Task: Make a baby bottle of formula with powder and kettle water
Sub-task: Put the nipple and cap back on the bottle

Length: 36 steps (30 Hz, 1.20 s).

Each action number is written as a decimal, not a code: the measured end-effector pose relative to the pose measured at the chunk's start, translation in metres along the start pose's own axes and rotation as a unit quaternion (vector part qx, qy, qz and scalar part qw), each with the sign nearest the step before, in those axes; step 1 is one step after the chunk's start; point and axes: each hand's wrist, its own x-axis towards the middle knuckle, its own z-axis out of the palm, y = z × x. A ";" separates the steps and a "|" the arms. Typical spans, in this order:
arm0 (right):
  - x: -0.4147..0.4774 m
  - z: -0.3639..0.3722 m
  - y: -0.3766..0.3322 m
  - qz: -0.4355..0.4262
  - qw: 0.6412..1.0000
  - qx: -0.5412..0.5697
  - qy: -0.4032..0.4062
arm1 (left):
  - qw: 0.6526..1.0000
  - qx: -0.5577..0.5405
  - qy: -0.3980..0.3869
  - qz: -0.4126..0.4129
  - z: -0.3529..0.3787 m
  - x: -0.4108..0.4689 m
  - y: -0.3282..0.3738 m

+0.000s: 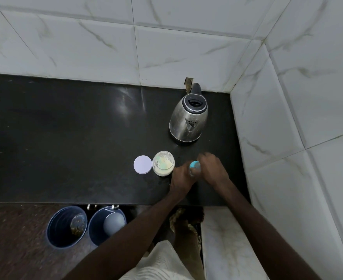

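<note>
Left hand (181, 176) and right hand (214, 168) holding teal-capped bottle (195, 165), open powder jar (163, 163) beside, kettle (188, 116) behind

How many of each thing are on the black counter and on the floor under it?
kettle: 1
powder jar: 1
white lid: 1
baby bottle: 1
blue buckets: 2
Total: 6
</note>
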 end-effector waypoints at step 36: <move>0.013 0.017 0.021 -0.052 0.991 -0.090 0.078 | 0.991 0.018 0.064 0.113 0.016 0.008 -0.026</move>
